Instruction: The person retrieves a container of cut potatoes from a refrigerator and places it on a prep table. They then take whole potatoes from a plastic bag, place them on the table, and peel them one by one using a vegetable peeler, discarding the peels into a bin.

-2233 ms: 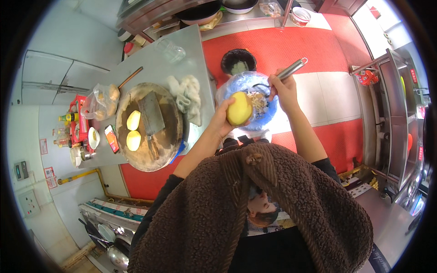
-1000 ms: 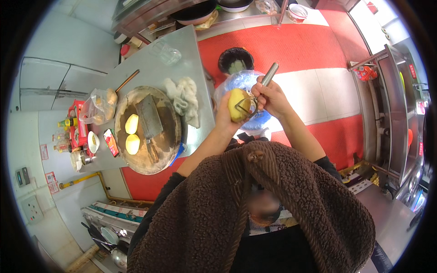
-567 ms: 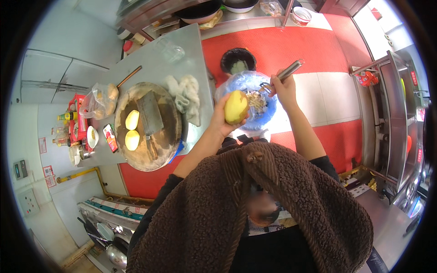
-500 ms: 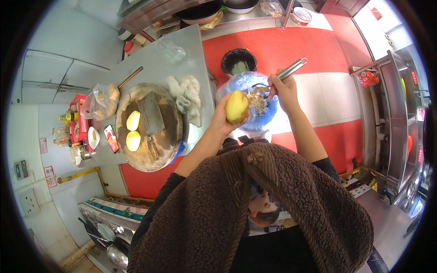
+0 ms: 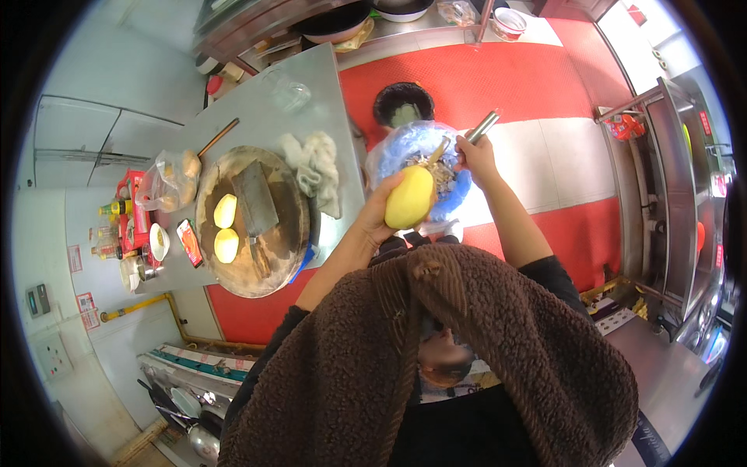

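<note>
My left hand [image 5: 378,210] is wrapped round a mostly peeled yellow potato [image 5: 411,199]. My right hand [image 5: 478,159] grips the steel handle of a peeler [image 5: 484,127], just right of the potato. The peeler's blade is hard to make out, and a brownish strip, seemingly peel [image 5: 440,149], shows at the potato's far end. Beneath both hands stands a bin lined with a blue plastic bag [image 5: 461,201], with peelings [image 5: 443,175] inside. To the left, a round wooden chopping board [image 5: 226,272] carries a cleaver [image 5: 255,198] and two pale peeled potato pieces [image 5: 226,227].
The steel table [image 5: 233,124] also bears a crumpled cloth [image 5: 315,167], a clear bag of potatoes [image 5: 171,183], a phone-like red item [image 5: 188,241] and a small bowl [image 5: 159,243]. A black-lined bin [image 5: 403,105] stands beyond the blue one. Steel shelving [image 5: 677,202] rises at right.
The peeler has come off the bin's middle toward the right and nearer to me. The potato is turned, its brown patch less visible, and a peel strip now shows at its far end.
</note>
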### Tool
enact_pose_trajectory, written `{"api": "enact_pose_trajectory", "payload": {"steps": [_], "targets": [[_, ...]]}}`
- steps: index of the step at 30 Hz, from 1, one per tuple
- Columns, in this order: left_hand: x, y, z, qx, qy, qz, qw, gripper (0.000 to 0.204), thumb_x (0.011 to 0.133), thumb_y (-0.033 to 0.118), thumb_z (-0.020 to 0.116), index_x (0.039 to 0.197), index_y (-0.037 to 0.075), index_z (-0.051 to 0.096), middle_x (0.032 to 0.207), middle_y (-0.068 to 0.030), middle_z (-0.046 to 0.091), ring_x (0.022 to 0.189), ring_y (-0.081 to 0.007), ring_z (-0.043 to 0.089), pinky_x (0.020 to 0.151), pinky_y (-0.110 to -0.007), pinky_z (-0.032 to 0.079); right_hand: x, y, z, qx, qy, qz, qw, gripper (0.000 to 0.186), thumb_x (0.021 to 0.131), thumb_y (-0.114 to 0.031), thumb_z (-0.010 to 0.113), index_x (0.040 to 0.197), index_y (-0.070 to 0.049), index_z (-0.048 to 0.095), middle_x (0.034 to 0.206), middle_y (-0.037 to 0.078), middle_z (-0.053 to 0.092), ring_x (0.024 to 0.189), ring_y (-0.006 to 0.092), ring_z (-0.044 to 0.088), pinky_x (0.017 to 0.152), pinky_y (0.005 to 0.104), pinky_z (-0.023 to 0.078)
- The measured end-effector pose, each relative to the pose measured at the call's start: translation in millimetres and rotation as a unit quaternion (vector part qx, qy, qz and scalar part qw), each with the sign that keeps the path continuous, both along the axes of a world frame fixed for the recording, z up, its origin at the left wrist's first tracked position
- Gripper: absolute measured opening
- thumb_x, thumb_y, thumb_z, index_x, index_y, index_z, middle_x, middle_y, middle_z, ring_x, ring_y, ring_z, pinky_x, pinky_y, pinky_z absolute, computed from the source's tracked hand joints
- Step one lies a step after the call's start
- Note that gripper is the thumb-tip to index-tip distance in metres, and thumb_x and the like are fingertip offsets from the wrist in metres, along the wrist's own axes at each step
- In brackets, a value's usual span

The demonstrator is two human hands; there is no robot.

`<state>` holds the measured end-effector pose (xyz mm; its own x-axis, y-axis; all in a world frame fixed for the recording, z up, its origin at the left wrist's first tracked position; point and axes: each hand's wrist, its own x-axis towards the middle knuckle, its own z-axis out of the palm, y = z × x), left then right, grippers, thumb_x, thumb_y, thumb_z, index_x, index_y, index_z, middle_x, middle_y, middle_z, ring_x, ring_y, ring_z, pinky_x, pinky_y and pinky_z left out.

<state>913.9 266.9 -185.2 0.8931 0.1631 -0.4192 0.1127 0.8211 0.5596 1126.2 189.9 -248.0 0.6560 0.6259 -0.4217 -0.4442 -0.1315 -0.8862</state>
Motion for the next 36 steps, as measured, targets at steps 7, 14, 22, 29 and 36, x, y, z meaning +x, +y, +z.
{"api": "enact_pose_trajectory", "payload": {"steps": [7,14,22,29,36], "targets": [[17.8,12.1,-7.6,-0.09,0.07,0.156,0.981,0.057,0.082,0.057,0.053,0.115,0.01,0.051,0.099,-0.0126,0.057,0.089,-0.034,0.059,0.075,-0.047,0.052,-7.4,-13.1,54.7,0.253,-0.011,-0.031,0.967,0.013,0.087,-0.011,0.053,0.091,-0.007,0.041,0.068,0.005,0.05,0.042,0.0092,0.045,0.035,0.0219,0.04],[32.4,9.2,-9.8,-0.103,0.05,0.167,0.979,0.042,0.083,0.053,0.053,0.098,0.014,0.057,0.085,-0.0072,0.061,0.076,-0.0237,0.06,0.066,-0.037,0.051,-61.3,-17.0,88.1,0.297,0.079,0.125,0.943,0.016,0.087,-0.008,0.056,0.093,-0.005,0.041,0.065,0.005,0.05,0.043,0.0096,0.047,0.034,0.0229,0.043],[34.9,-1.4,-5.8,-0.049,0.086,0.103,0.99,0.044,0.081,0.051,0.054,0.097,0.011,0.056,0.079,-0.0095,0.062,0.064,-0.0234,0.061,0.049,-0.034,0.05,-32.9,-19.2,63.7,0.287,0.178,0.125,0.933,0.014,0.089,-0.014,0.054,0.092,-0.007,0.043,0.069,0.003,0.05,0.047,0.0063,0.044,0.037,0.0188,0.041],[19.4,0.1,0.8,-0.035,0.001,0.008,0.999,0.05,0.08,0.053,0.055,0.107,0.01,0.053,0.089,-0.0127,0.061,0.068,-0.0284,0.062,0.048,-0.037,0.051,2.9,-11.7,25.4,0.178,0.077,-0.1,0.976,0.009,0.089,-0.011,0.051,0.085,-0.007,0.044,0.071,0.002,0.049,0.048,0.0062,0.043,0.037,0.0202,0.041],[22.9,6.5,-16.1,-0.103,0.004,0.086,0.991,0.052,0.084,0.052,0.051,0.114,0.009,0.05,0.1,-0.0119,0.058,0.09,-0.0295,0.059,0.075,-0.045,0.051,-7.4,-21.2,62.2,0.275,-0.002,-0.018,0.961,0.01,0.088,-0.009,0.051,0.085,-0.005,0.043,0.069,0.004,0.048,0.047,0.0078,0.043,0.035,0.0226,0.042]]}}
